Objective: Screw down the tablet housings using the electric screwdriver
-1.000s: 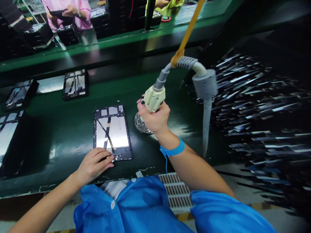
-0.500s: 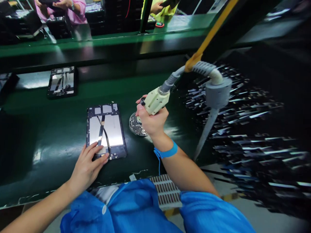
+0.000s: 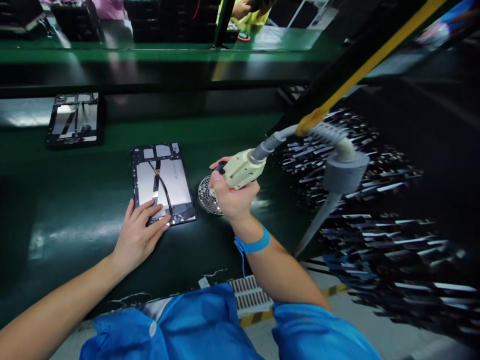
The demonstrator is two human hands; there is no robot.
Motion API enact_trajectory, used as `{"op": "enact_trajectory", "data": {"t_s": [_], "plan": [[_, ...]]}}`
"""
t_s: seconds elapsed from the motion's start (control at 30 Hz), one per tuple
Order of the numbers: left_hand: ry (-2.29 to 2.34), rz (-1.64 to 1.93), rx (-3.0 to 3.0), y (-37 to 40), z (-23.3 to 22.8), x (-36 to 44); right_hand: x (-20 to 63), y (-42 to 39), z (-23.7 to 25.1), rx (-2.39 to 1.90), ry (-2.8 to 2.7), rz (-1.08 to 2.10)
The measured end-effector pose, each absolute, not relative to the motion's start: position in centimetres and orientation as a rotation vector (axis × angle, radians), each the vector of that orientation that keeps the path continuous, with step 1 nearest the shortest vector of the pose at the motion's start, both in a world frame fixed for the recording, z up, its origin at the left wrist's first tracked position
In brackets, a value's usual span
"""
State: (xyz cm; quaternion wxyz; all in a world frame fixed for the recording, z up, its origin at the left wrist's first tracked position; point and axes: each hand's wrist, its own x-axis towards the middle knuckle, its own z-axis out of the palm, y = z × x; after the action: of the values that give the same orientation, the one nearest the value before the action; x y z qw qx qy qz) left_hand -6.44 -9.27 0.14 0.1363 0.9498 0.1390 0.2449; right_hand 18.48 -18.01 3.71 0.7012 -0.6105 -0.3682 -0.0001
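Head view only, so everything comes from that one camera looking down at a dark green conveyor bench [image 3: 93, 235].

Left hand [image 3: 139, 234] lies flat on the near-left corner of an open tablet chassis [image 3: 162, 182], fingers spread slightly apart and pressing down on its lower edge, not gripping. That chassis sits face-open just in front of the person, with a black flex cable [image 3: 162, 187] running across its silvery inner plate.

Right hand [image 3: 231, 197] is wrapped tight around the cream body of an electric screwdriver [image 3: 240, 171], fingers closed on the grip. The tool's tip points down at a round perforated screw tray [image 3: 207, 196] just right of the chassis; whether the bit touches the tray is hidden by the hand. A grey hose [image 3: 330, 137] and a yellow suspension strap [image 3: 360, 70] lead up from the tool. A blue wrist strap [image 3: 252, 245] circles the right wrist.

Compared with a second ago, the left hand has slid further onto the chassis, from resting at its corner to covering it, which reads as steadying the piece. The screwdriver has tilted lower and stays over the screw tray. A second chassis [image 3: 75, 119] further along the belt has drifted left in frame, and the co-worker in pink has nearly left the top edge.
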Motion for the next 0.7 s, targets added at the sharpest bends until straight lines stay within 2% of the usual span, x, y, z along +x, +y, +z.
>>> {"op": "enact_trajectory", "data": {"t_s": [0.53, 0.7], "plan": [[0.370, 0.651, 2.685, -9.2, 0.6, -6.3, 18.5, -17.9, 3.7, -1.417, -0.764, -0.004], [0.367, 0.653, 2.679, -9.2, 0.6, -6.2, 17.7, -17.9, 5.2, -1.329, -0.766, -0.028]]}}
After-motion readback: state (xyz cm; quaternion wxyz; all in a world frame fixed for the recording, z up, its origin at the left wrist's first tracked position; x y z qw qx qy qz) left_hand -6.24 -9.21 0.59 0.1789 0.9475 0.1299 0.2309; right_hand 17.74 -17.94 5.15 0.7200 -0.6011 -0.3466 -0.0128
